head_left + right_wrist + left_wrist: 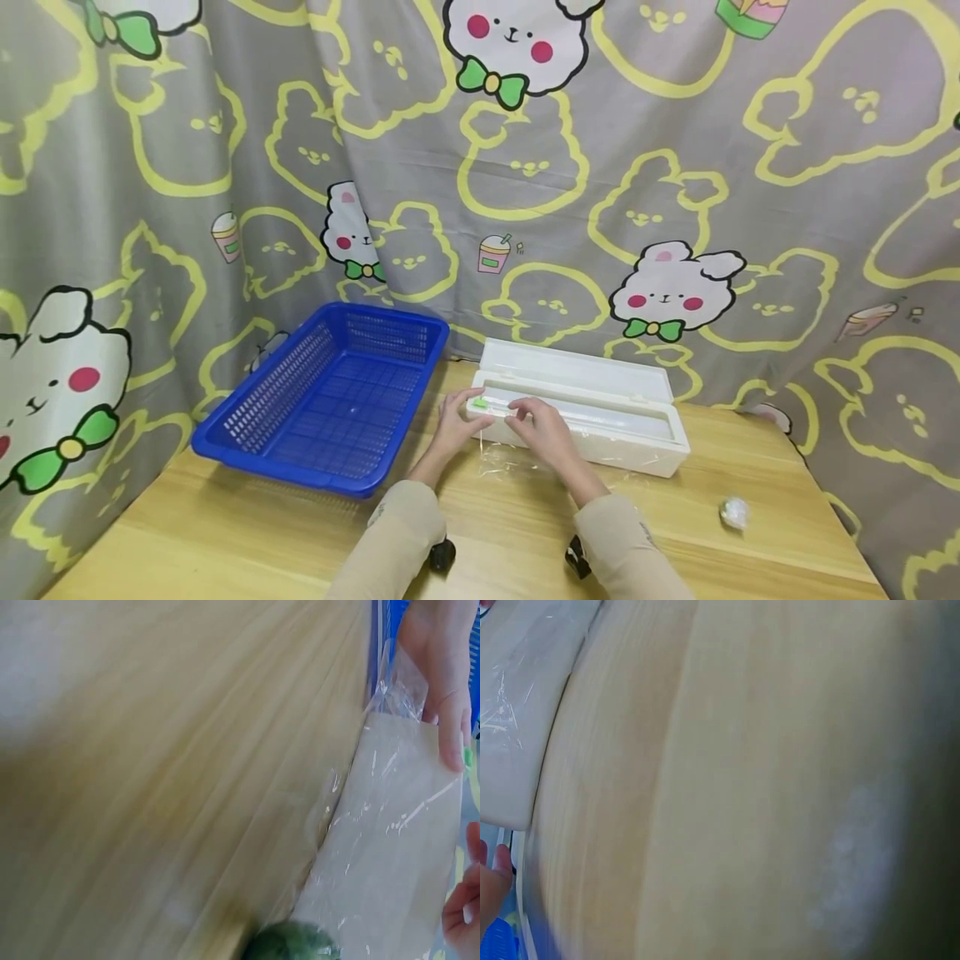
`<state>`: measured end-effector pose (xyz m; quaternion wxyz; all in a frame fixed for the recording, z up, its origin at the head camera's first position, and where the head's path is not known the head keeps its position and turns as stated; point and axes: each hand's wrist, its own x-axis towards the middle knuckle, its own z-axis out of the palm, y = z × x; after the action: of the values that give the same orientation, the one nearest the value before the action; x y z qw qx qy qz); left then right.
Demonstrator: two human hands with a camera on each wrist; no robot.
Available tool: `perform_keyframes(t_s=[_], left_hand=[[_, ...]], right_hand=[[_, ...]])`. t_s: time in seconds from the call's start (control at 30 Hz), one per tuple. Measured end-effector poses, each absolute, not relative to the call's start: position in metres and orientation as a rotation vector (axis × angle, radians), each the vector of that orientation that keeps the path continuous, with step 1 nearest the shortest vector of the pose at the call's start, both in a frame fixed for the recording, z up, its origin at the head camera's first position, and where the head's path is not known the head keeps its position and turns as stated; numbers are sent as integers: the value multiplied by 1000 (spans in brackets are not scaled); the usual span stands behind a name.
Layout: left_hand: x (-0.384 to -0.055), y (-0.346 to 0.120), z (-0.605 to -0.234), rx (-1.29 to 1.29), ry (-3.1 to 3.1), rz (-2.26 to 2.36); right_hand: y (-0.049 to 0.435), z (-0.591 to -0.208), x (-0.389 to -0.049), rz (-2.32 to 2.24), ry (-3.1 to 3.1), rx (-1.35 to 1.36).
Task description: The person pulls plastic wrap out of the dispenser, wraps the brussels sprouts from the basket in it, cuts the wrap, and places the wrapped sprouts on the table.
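Note:
A long white box (626, 446) lies on the table with its lid raised behind it. Clear plastic film (504, 457) hangs down its front, also seen creased over the box in the right wrist view. My left hand (452, 425) is at the box's left end, thumb at the front edge, pinching the film beside a small green piece (478, 402). Just to the right, my right hand (543, 429) has bent fingers and thumb close together at the front rim; whether film is between them is unclear. The left wrist view shows mostly table and part of the box (514, 750).
A blue plastic basket (352, 483) stands left of the box. A small clear-wrapped ball (733, 513) lies on the wooden table (510, 558) to the right. A patterned curtain (540, 200) hangs behind. A blurred green round thing (292, 942) shows low in the right wrist view.

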<state>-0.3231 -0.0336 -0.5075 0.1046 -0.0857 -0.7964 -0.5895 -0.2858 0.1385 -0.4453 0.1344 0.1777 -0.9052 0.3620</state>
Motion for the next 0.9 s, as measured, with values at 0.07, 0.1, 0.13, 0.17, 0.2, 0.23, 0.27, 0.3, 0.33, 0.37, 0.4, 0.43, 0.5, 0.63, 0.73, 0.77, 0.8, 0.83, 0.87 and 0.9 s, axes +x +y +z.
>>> perform_keyframes(t_s=[0.07,0.1,0.13,0.17,0.2,0.23,0.27,0.3,0.33,0.37,0.4,0.43,0.5,0.63,0.73,0.77,0.8,0.83,0.87,0.9], left_hand=[[-323,-33,-508,-263,-2330,-1747],[-323,-33,-508,-263,-2325,-1752],[-323,-33,-507,-259,-2320,-1753],[-323,-33,-507,-260,-2316,-1754],[-324,-33,-507,-257,-2317,-1753],[-324,-33,-507,-250,-2320,-1755],[-323,-33,-507,-243,-2327,-1754],[-323,-33,-507,-235,-2336,-1754],[-323,-33,-507,-227,-2342,-1754],[-323,-33,-507,-229,-2348,-1748],[-323,-33,-507,-230,-2351,-1743],[-322,-32,-507,-227,-2351,-1741],[-322,-32,-507,-232,-2349,-1729],[-323,-31,-507,-233,-2337,-1723],[-323,-31,-507,-232,-2325,-1729],[-323,-31,-507,-229,-2321,-1736],[-323,-31,-507,-230,-2317,-1741],[-323,-31,-507,-231,-2315,-1747],[-323,-31,-507,-233,-2316,-1750],[-323,-31,-507,-235,-2318,-1749]], right_hand=[[134,-446,-288,1011,-2612,523],[132,-446,-288,998,-2606,527],[129,-446,-289,980,-2602,531],[127,-446,-291,966,-2596,534],[124,-446,-292,959,-2596,536],[122,-446,-293,960,-2602,534],[120,-446,-294,962,-2607,531],[118,-446,-295,966,-2617,525],[116,-447,-296,962,-2624,522],[115,-448,-297,956,-2628,522],[113,-448,-298,951,-2634,519],[112,-449,-299,945,-2636,514],[110,-450,-300,923,-2634,504],[107,-453,-304,902,-2619,460],[106,-454,-308,891,-2603,434],[105,-455,-309,888,-2595,430],[105,-456,-311,879,-2588,428],[105,-456,-311,872,-2582,428],[105,-457,-312,868,-2576,426],[104,-458,-313,860,-2570,428]])
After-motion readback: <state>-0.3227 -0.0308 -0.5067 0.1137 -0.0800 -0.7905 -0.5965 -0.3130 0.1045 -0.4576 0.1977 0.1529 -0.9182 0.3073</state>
